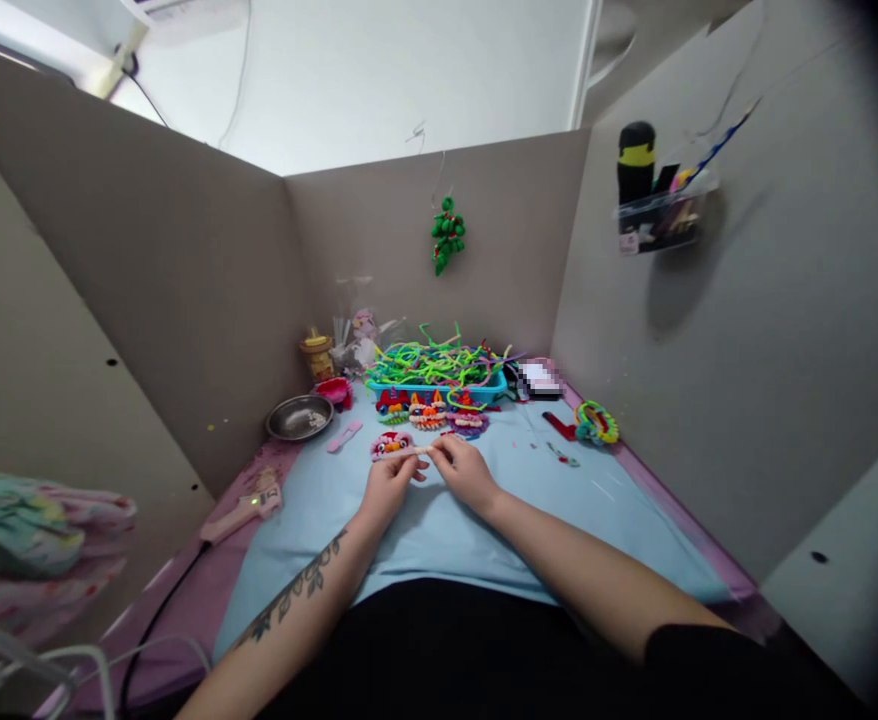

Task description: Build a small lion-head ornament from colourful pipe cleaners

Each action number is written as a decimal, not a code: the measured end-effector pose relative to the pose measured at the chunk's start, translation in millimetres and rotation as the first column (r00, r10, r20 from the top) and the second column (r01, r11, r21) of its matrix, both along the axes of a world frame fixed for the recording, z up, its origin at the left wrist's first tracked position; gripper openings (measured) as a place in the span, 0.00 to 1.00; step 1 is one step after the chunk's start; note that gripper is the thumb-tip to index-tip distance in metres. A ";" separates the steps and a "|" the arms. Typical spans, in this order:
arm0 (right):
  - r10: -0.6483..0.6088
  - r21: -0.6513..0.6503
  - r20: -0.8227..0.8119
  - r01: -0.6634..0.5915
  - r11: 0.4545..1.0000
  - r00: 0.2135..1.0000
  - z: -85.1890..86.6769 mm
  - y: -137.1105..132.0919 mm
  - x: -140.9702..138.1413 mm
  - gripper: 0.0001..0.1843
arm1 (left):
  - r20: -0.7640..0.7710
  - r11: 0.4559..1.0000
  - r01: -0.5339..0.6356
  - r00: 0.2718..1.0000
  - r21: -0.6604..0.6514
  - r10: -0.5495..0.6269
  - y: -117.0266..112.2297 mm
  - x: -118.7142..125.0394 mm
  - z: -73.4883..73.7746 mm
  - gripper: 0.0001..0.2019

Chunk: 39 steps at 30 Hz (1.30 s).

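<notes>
Between my two hands runs a short pale pipe cleaner [422, 451], pinched from both sides. My left hand [392, 486] closes on its left end, thumb and forefinger together. From the right, my right hand [466, 472] grips the other end with its fingertips. Just past my left fingers lies a pink and red face-like fuzzy piece [392, 444] with eyes and an orange nose; whether the pipe cleaner joins it I cannot tell. Beyond my hands sit several finished-looking colourful faces, among them an orange and white one [428, 408] and a purple one [468, 420].
A blue tray [439, 391] heaped with pipe cleaners stands at the back. To the left are a metal bowl [300, 418], a pink strip [344, 436] and a pink glue gun [244, 512] with a cord. A red tool [558, 426] and a yellow-green ring bundle [596, 424] lie right.
</notes>
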State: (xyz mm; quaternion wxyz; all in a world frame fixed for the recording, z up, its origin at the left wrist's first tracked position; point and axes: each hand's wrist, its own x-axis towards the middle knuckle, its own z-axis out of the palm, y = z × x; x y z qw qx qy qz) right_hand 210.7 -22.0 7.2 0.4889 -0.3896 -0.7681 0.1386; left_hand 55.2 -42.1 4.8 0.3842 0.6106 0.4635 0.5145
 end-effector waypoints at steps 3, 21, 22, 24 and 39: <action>-0.014 0.007 0.018 0.014 1.000 1.000 -1.1 0.2 -0.6 0.09 | -0.010 1.000 -0.031 0.999 0.007 0.031 1.0 0.1 -1.6 0.16; -0.039 0.039 0.048 0.037 0.999 0.998 -3.4 -2.3 -5.5 0.06 | -0.019 0.992 -0.121 0.992 0.041 0.122 -4.8 2.1 6.8 0.13; -0.042 0.041 0.046 0.040 0.998 0.998 -3.4 -2.1 -5.7 0.06 | -0.022 0.992 -0.115 0.993 0.049 0.116 -5.0 2.3 7.3 0.13; -0.046 0.048 0.037 0.044 0.998 0.998 -3.6 -1.4 -5.7 0.06 | -0.028 0.993 -0.100 0.994 0.065 0.102 -4.9 2.7 7.7 0.13; 0.195 -0.035 0.101 -0.193 0.981 0.975 -2.9 1.1 -2.6 0.08 | -0.029 0.986 -0.047 0.998 0.157 0.053 2.0 -2.2 -4.2 0.10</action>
